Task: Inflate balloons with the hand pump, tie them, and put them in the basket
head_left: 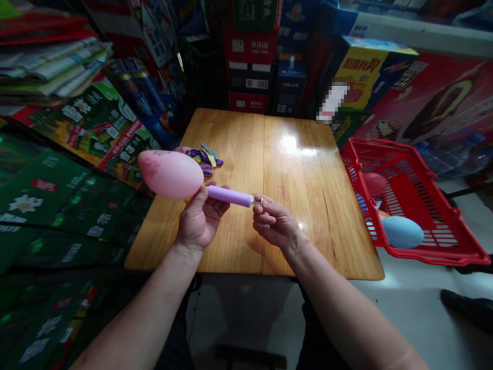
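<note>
A pink, partly printed balloon (173, 174) is inflated and sits on the left end of a purple hand pump (230, 196). My left hand (200, 218) is closed where balloon and pump meet, thumb on top; its grip hides the balloon's neck. At the pump's other end, my right hand (275, 218) pinches the small handle, with a short length of rod showing. Both hands are above a wooden table (300, 169). Behind the balloon lies a pile of uninflated balloons (198, 158), mostly purple with some yellow and blue.
A red basket (458, 221) stands right of the table, with a blue balloon (402, 232) and a red balloon (373, 184) in it. Green cartons (50, 195) are stacked along the left. More boxes (252, 72) line the back. A dark shoe (468, 308) shows at lower right.
</note>
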A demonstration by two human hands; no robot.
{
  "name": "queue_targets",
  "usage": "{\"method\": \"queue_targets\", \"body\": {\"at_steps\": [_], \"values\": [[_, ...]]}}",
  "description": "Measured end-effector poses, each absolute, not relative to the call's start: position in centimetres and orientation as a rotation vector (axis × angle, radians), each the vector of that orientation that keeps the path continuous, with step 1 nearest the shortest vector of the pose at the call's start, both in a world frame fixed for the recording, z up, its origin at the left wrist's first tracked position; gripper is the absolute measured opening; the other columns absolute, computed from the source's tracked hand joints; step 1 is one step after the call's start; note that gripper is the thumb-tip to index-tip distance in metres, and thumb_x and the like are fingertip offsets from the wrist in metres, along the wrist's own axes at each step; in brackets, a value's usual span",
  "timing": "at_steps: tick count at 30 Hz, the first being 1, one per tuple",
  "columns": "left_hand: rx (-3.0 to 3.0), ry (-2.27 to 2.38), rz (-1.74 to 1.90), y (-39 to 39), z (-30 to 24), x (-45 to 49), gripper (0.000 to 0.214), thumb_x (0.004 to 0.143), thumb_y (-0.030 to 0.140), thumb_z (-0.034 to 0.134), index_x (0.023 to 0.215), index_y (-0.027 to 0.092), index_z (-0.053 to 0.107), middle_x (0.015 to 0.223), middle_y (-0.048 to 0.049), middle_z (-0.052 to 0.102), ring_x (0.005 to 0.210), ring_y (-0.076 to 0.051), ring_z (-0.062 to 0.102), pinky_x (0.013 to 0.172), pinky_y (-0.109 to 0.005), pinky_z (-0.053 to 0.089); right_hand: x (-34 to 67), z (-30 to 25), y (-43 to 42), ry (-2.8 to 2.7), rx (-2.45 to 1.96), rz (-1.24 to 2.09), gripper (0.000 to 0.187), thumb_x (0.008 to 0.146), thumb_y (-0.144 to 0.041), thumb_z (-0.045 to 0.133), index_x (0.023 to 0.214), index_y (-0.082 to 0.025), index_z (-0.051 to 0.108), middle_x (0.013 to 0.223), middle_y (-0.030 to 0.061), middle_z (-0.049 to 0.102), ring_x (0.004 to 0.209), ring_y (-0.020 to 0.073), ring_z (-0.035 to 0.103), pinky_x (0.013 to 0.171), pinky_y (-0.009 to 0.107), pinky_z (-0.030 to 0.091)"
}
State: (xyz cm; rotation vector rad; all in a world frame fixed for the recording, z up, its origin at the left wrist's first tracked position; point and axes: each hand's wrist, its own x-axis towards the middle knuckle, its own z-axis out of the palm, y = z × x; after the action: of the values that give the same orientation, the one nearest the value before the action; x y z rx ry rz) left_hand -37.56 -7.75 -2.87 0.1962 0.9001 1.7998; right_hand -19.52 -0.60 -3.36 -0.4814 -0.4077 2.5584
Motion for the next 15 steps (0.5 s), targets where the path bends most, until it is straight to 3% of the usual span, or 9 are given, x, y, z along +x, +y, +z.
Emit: {"method": "queue_targets", "body": {"at_steps": [6, 10, 15], "values": [[0.236, 0.897, 1.863, -7.6, -2.3, -40.1, 0.027, 0.09, 0.038, 0.07, 0.109, 0.019, 0.07, 0.108, -0.0122, 0.076, 0.102, -0.022, 0.072, 0.079, -0.029, 0.058, -17.6, -2.7, 1.1, -0.392, -0.406, 2.538, 0.011, 0.092, -0.013, 0.06, 0.1, -0.013, 0.066, 0.074, -0.001, 0.068, 0.041, 0.0004, 0.035, 0.045, 0.013, 0.037], [0.296, 0.873, 1.894, -7.5, -2.1, -39.6, 0.029, 0.091, 0.04, 0.069, 0.114, 0.022, 0.069, 0.115, -0.0104, 0.075, 0.111, -0.024, 0.069, 0.087, -0.036, 0.058, -17.8, -3.1, 1.1, -0.253, -0.403, 2.502, 0.009, 0.091, -0.014, 0.063, 0.099, -0.014, 0.066, 0.073, -0.0026, 0.068, 0.042, 0.0004, 0.039, 0.045, 0.012, 0.037], [0.215, 0.855, 1.783, -7.1, -2.7, -37.4, 0.028, 0.091, 0.036, 0.069, 0.113, 0.019, 0.068, 0.108, -0.0141, 0.076, 0.1, -0.023, 0.073, 0.084, -0.037, 0.059, -19.6, -3.9, -0.2, -0.2, -0.442, 2.545, 0.017, 0.086, -0.013, 0.07, 0.102, -0.017, 0.066, 0.08, -0.0003, 0.071, 0.049, 0.0018, 0.046, 0.05, 0.012, 0.042]]}}
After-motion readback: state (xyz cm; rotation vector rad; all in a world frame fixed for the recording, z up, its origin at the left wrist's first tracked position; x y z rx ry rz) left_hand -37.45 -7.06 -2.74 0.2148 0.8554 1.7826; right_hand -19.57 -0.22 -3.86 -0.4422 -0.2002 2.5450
